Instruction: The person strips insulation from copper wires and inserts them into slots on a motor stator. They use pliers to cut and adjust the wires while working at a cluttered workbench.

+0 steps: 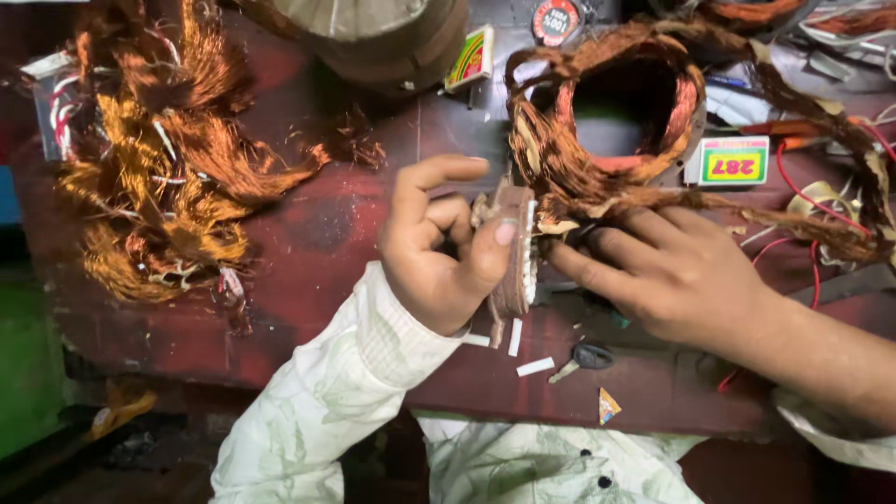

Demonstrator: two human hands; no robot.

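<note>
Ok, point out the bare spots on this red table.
Bare red tabletop lies between the loose copper wire pile and the left hand. A narrower strip runs along the near edge below that pile. Right of the left hand it is crowded: wound coil, right hand, scraps.

A heap of loose copper wire [159, 177] lies left on the dark red bench [308, 252], small paper slips [534, 367] nearer.

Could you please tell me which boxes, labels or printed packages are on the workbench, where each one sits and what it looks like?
Small box: right of the copper coil, flat rectangle, white and green with a yellow panel.
Small box: top centre, tilted rectangle, yellow, green and red.
Round label: top edge, red and white disc, partly cut off.
</note>
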